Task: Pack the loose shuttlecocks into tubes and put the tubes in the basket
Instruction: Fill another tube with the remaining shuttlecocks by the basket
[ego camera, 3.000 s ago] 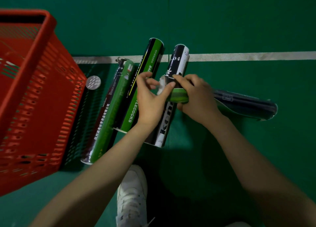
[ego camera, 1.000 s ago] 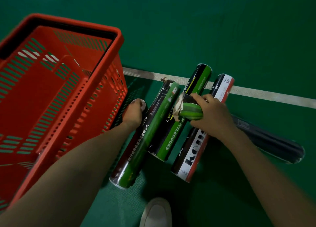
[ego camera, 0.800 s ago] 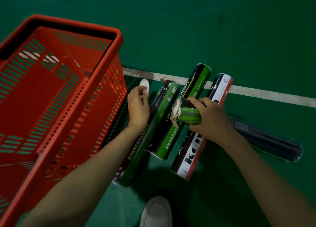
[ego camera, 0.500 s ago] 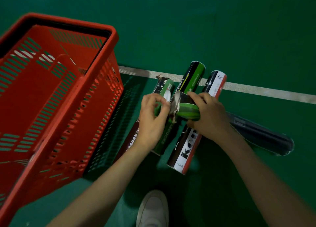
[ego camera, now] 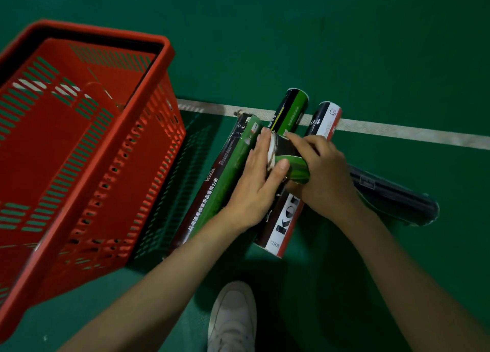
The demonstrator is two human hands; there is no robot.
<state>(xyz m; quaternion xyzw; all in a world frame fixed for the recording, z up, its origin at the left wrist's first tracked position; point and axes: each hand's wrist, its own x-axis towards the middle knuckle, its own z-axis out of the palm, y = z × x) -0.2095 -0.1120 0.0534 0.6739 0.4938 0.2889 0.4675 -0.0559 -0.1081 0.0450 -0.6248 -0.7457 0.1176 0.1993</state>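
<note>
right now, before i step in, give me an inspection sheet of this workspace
surface: green court floor with white line
job's things: red basket, no tube seen inside; green tube, green-black tube, red-white tube and dark tube lie on floor; no loose shuttlecocks seen
clutter: nothing seen
hands: right hand grips held tube; left hand presses white cap onto its end
cables: nothing seen
surroundings: white shoe at bottom edge

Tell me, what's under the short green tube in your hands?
Under the short green tube lie two long tubes: the black-and-green tube and the white-and-red tube. Their middles are covered by it, the left hand and the right hand.
</note>
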